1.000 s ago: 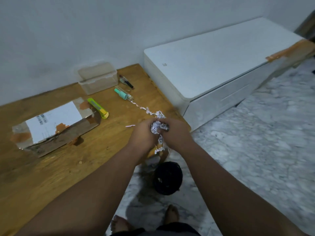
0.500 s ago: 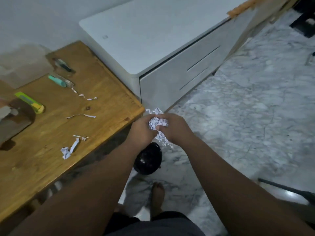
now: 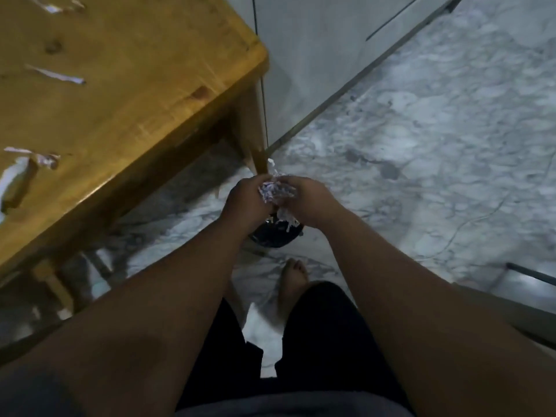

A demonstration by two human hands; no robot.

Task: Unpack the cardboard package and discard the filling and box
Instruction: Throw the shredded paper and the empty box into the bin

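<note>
At far left, loose paper shreds (image 3: 45, 74) lie scattered on the wooden table (image 3: 144, 85), so you have some filling left to gather. The box itself is out of view here; you cannot tell from this angle whether it is emptied, and by the task it is yet to be thrown away.

Moving toward the middle, your left hand (image 3: 245, 200) and right hand (image 3: 307, 200) meet over the marble floor (image 3: 436, 145), just past the table's corner. Both are clenched around one wad of shredded filling (image 3: 275, 191), pressing it between them, with a few strips hanging loose below.

Directly under your hands sits a round black bin (image 3: 275, 236), mostly hidden by them. A few pale strips appear to dangle at its rim; what else is inside is too dark to tell. The wad looks ready to drop in, so this handful is close to discarded.

To the right is bare floor, with a white cabinet (image 3: 316, 55) above.
</note>
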